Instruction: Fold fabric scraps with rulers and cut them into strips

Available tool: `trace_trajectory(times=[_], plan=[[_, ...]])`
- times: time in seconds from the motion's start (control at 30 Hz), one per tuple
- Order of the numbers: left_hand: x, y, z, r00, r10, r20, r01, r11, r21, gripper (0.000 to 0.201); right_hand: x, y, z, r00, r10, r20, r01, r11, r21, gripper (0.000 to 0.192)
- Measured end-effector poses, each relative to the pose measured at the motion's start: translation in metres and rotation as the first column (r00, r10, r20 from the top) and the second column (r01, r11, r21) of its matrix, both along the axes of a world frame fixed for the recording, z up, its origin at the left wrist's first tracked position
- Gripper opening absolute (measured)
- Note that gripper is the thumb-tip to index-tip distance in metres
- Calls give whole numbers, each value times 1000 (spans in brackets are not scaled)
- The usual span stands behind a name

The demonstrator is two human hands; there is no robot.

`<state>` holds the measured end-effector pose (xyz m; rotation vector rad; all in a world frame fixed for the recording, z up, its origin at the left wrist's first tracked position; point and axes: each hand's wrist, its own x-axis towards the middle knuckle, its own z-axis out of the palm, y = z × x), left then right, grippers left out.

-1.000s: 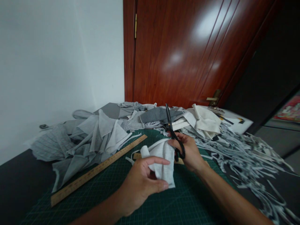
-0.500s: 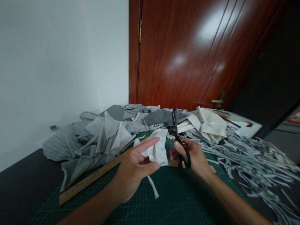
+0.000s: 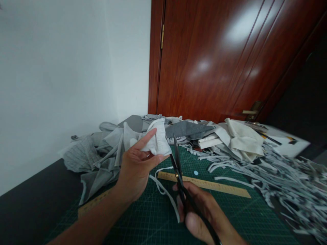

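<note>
My left hand [image 3: 138, 165] pinches a small folded piece of white cloth [image 3: 159, 141] between thumb and fingers, held up above the green cutting mat [image 3: 143, 217]. In my right hand [image 3: 201, 211] is a pair of black scissors [image 3: 178, 173], its blades slightly apart and pointing away from me. The blades are at the cloth's right lower edge; whether they touch it I cannot tell. A narrow white fabric strip [image 3: 166, 192] dangles or lies below the cloth, between my hands.
Wooden rulers lie on the mat, one on the right [image 3: 217, 185] and one partly under my left arm. Grey fabric scraps [image 3: 102, 153] are heaped at left, cream cloth [image 3: 242, 139] at the back right, and many cut strips [image 3: 278, 180] at right. A brown door [image 3: 204, 61] stands behind.
The scissors have swung from upright to a forward-pointing hold, lower and closer to the cloth, and their blades have opened. My left hand has raised the cloth a little and shifted left.
</note>
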<state>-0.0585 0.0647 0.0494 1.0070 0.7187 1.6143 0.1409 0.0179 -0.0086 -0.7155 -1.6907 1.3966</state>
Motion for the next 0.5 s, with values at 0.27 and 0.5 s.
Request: trace_trajectory(times=[0.27,0.5], plan=[[4,-7,0,985,125,-121,-121,992,43,84,-9,-4,0,1000,-12,-5,12,999,42,51],[6,-10,-3,975,153,-163,-137,985,105,81,-10,-5,-10,996,-45,-80,46,999,12,45]])
